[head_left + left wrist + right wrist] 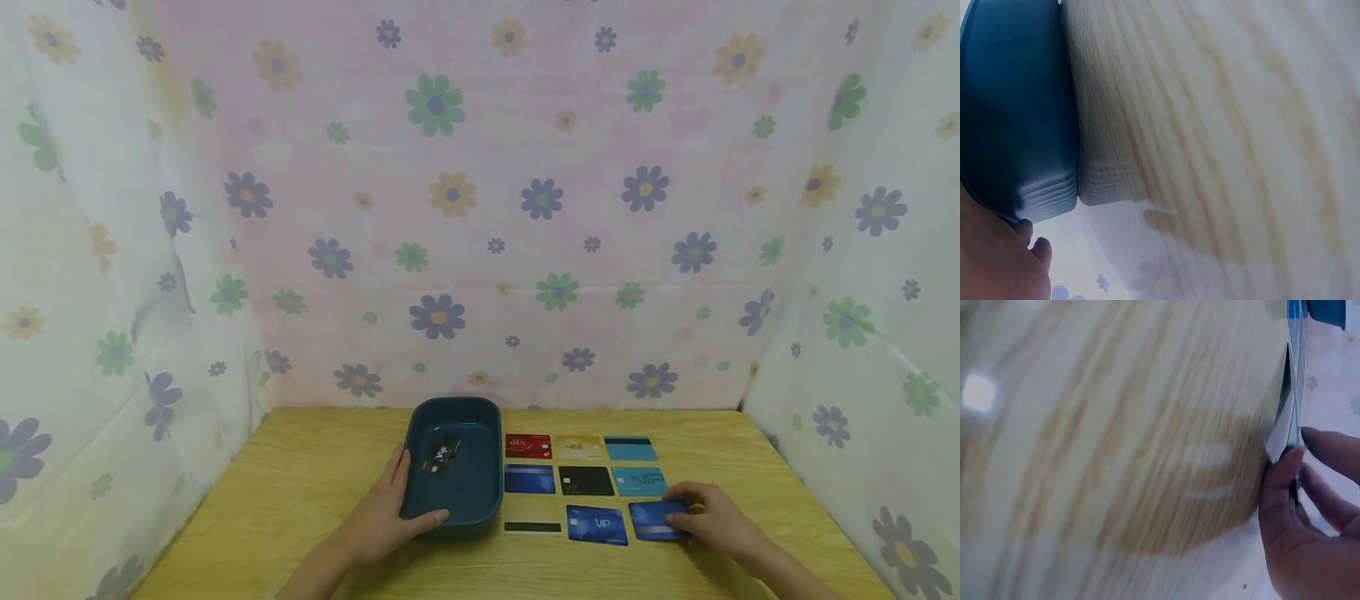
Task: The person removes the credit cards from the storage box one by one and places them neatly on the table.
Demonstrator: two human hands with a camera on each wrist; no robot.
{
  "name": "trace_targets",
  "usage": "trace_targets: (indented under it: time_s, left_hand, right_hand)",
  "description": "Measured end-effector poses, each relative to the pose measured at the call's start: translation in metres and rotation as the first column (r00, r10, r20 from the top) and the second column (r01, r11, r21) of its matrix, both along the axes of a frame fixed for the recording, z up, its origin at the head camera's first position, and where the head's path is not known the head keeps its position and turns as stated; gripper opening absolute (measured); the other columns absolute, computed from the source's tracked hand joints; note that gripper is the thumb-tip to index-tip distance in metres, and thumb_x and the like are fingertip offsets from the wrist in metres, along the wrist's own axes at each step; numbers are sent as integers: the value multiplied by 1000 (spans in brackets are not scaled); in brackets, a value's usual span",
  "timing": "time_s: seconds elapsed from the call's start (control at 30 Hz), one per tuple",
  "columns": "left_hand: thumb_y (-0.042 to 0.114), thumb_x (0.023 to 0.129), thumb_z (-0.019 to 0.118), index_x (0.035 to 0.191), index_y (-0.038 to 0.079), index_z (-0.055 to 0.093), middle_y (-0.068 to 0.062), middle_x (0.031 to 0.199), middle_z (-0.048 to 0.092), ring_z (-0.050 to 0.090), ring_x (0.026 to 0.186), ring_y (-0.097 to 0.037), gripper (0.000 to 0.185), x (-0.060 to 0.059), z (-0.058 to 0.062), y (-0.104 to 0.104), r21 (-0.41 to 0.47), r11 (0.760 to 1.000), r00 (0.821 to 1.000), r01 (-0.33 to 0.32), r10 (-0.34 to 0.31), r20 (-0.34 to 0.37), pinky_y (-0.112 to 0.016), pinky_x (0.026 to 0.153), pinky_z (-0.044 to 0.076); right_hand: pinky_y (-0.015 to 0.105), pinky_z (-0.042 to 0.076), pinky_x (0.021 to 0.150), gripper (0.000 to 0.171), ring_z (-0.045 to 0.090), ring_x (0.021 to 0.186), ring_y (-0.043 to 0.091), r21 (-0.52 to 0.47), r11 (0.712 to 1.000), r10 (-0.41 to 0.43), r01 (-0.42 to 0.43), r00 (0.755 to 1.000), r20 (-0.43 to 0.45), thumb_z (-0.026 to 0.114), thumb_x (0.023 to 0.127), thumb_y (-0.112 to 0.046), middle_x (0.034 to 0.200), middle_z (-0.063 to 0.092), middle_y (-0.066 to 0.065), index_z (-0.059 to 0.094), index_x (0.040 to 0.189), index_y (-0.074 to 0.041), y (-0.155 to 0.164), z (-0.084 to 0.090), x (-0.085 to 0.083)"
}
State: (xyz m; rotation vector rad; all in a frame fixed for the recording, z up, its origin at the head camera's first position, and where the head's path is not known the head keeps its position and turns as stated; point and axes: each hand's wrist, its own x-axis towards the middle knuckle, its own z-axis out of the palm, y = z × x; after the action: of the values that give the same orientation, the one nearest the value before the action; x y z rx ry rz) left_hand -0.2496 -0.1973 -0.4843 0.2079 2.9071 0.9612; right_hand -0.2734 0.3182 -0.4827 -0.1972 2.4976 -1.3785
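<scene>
A dark teal rectangular bin point(471, 483) stands on the table, with one black VIP card point(442, 454) lying inside. My left hand point(378, 512) holds the bin's left near side, thumb over the rim and fingers along the outer wall. To the right of the bin several cards lie in three rows. At the near right corner of this layout my right hand point(712, 518) pinches a blue card point(648, 521) by its right edge. In the right wrist view that card point(1293, 419) is seen nearly edge-on, tilted, its held end raised off the table.
Next to the held card lies a blue VIP card point(597, 525), then a gold card with a black stripe point(532, 518). Behind them are black point(586, 481), light blue point(639, 481) and red point(528, 446) cards. Flowered cloth point(480, 208) encloses the wooden table point(315, 450) at back and sides.
</scene>
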Motion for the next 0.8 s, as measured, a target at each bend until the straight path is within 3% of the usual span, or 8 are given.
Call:
trace_targets:
  time_s: [0.13, 0.37, 0.47, 0.8]
  left_hand:
    - [77, 80, 68, 164, 4, 5, -14, 172, -3, 22, 152, -46, 128, 0, 0, 0, -4, 1000, 1000, -2, 2, -2, -65, 114, 32]
    - [76, 80, 69, 164, 3, 7, -15, 172, -2, 23, 151, -47, 128, 1, 0, 0, -5, 1000, 1000, -3, 3, -8, -66, 113, 33]
    - [76, 81, 69, 164, 3, 7, -16, 172, -1, 23, 151, -47, 127, 0, 0, 0, -7, 1000, 1000, -2, 2, -10, -66, 113, 33]
    - [76, 80, 69, 164, 3, 8, -16, 172, -1, 24, 151, -46, 127, 0, 0, 0, -3, 1000, 1000, 6, -6, -12, -65, 113, 34]
  right_hand:
    - [33, 53, 55, 28, 59, 76, 21, 117, 992, -34, 43, 997, -75, 75, 90, -5, 107, 67, 12, 67, 114, 6, -10, 0, 0]
    - [51, 54, 87, 25, 64, 106, 33, 318, 945, -5, 77, 976, -220, 80, 84, -6, 109, 69, 12, 71, 106, 2, -18, -2, -2]
    - [55, 53, 88, 25, 64, 101, 34, 354, 933, 28, 67, 966, -256, 81, 83, -7, 103, 68, 11, 71, 103, 3, -19, -4, -3]
    - [45, 53, 79, 20, 58, 91, 23, 355, 932, 31, 66, 965, -262, 80, 82, -5, 97, 62, 9, 72, 99, 3, -21, -3, -4]
